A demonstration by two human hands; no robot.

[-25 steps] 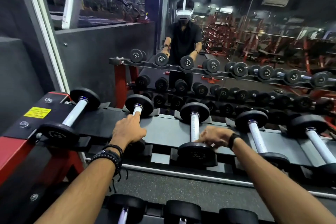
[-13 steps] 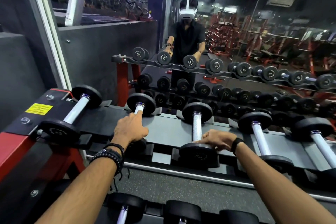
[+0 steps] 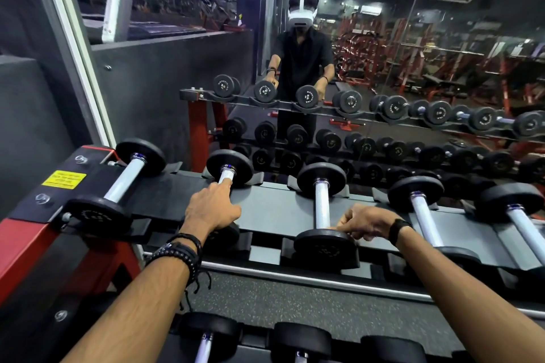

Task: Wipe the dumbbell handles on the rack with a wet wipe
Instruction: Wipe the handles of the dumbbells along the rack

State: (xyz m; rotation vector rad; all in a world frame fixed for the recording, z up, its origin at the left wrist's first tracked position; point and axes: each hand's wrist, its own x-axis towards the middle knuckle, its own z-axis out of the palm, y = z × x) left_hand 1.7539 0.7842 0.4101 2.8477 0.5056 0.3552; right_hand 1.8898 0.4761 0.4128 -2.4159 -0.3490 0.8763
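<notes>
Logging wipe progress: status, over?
Left hand on second dumbbell's handle. Right hand curled by third dumbbell. Wipe not visible. Nothing blocking.

- Both forearms bare, no sleeves reaching the wrists.
- left hand (image 3: 213,209): no rings visible; fingers bare.
- left wrist bracelets (image 3: 180,250): stack of black bands behind the fingers, some beaded, one with small pale beads; thin black cords dangle off the underside, loose ends knotted.
- right hand (image 3: 364,222): fingers bare.
- right wrist band (image 3: 396,228): single plain black strap, just behind the hand.
- mirror reflection (image 3: 302,59): black short-sleeved shirt, white headset with a white strap over dark hair.
</notes>
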